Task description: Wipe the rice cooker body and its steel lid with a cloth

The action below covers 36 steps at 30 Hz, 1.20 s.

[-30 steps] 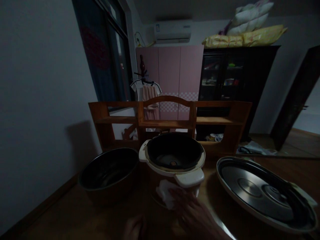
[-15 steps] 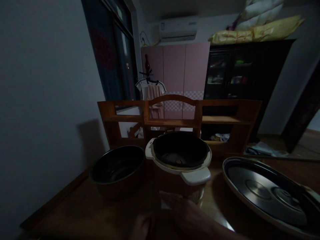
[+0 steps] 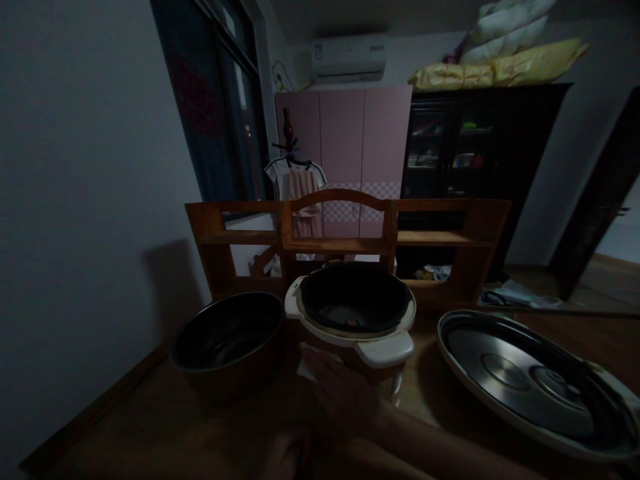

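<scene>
The step in hand seemed to be wiping down the outside of the cooker (image 3: 349,339), which stood upright and lidless just beyond the right grip (image 3: 333,383). A next stroke would probably call for light, even pressure around the curved wall, the wipe kept flat. That right grip was nearly flattened, fingers stretched out and close together, holding a white wipe (image 3: 306,371) against the cooker's side, below its rim; the wipe's edge showed past the fingertips. The left grip (image 3: 287,448), nearer the wearer, was low and too dark to tell whether it was open or closed; nothing could be seen in it. The dark pot (image 3: 235,377) sat left of the right grip on the worktop (image 3: 145,420), and the lid (image 3: 505,370) lay to its right, well apart.
</scene>
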{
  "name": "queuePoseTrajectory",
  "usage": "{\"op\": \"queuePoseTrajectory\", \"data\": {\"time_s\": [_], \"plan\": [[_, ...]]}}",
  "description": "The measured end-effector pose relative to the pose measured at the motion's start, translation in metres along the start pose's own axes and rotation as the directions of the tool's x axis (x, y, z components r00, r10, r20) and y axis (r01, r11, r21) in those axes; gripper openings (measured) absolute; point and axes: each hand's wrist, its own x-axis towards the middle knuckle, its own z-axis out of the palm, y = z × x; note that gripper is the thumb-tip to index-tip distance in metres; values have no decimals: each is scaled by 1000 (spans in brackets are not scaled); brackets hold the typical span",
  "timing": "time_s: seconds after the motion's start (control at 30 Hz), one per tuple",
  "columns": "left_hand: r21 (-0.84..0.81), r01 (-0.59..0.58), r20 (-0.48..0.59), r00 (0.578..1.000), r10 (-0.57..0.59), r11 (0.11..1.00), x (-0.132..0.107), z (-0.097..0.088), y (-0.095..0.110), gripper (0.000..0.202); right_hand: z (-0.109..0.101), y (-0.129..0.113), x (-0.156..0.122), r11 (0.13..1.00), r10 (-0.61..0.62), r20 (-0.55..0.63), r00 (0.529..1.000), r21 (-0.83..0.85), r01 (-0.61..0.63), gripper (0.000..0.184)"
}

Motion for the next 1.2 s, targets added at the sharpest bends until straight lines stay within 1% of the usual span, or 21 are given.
{"op": "queuePoseTrajectory", "data": {"time_s": [0.07, 0.13, 0.2, 0.27, 0.33, 0.4, 0.47, 0.53, 0.6, 0.67, 0.77, 0.8, 0.83, 0.9, 0.97, 1.07, 1.13, 1.2], "plan": [[16, -40, 37, 999, 40, 999, 3, 2, -2, 37, 11, -12, -6, 1000, 5, 32, 999, 21, -6, 34], [26, -71, 58, 996, 69, 997, 4, 4, -1, 31, 13, -18, -17, 998, -8, 63, 998, 57, 5, 40], [37, -66, 37, 997, 64, 997, 5, 4, 2, 27, 7, -19, -30, 992, -39, 126, 991, 121, 24, 50], [37, -53, 10, 999, 53, 998, 4, 3, 3, 27, -5, -17, -42, 982, -65, 204, 977, 187, 26, 58], [30, -57, 8, 998, 56, 998, 4, 2, 3, 30, -17, -12, -53, 976, -87, 264, 961, 218, 29, 60], [21, -71, 25, 997, 70, 997, 5, 2, 2, 30, -26, -7, -61, 976, -115, 286, 951, 212, 54, 57], [19, -79, 51, 996, 78, 997, 6, 2, 1, 28, -32, -3, -65, 976, -145, 278, 949, 196, 92, 55], [14, -101, 75, 992, 99, 995, 7, 2, 0, 26, -35, 1, -66, 981, -126, 255, 959, 177, 82, 53], [13, -129, 83, 988, 128, 992, 9, 4, -1, 25, -36, 6, -60, 987, -94, 216, 972, 150, 62, 53], [11, -147, 69, 987, 146, 989, 10, 6, -3, 25, -40, 13, -46, 994, -72, 162, 984, 90, 58, 51], [8, -181, 55, 982, 181, 983, 10, 8, -6, 24, -44, 23, -17, 999, -42, 68, 997, -21, 43, 48], [6, -199, 52, 979, 199, 980, 9, 9, -7, 23, -44, 25, -7, 998, -48, 20, 999, -37, 48, 47], [2, -217, 47, 975, 217, 976, 8, 9, -8, 22, -43, 26, 2, 998, -55, -16, 998, -44, 54, 46], [0, -237, 21, 971, 237, 971, 5, 8, -9, 21, -36, 24, 15, 997, -67, -48, 997, -49, 65, 44], [22, -229, -7, 973, 229, 973, 2, 7, -8, 23, -25, 18, 19, 996, -68, -33, 997, -51, 67, 42], [96, -154, -15, 988, 157, 983, -2, 4, 1, 28, -5, 2, 14, 997, -45, 1, 999, -57, 45, 42], [133, -106, 24, 994, 104, 985, -5, 1, 12, 31, 7, -8, 6, 998, -37, 0, 999, -56, 37, 41], [145, -130, 75, 990, 120, 981, -7, -1, 23, 32, 16, -17, -4, 998, -41, -3, 999, -53, 41, 39]]}}
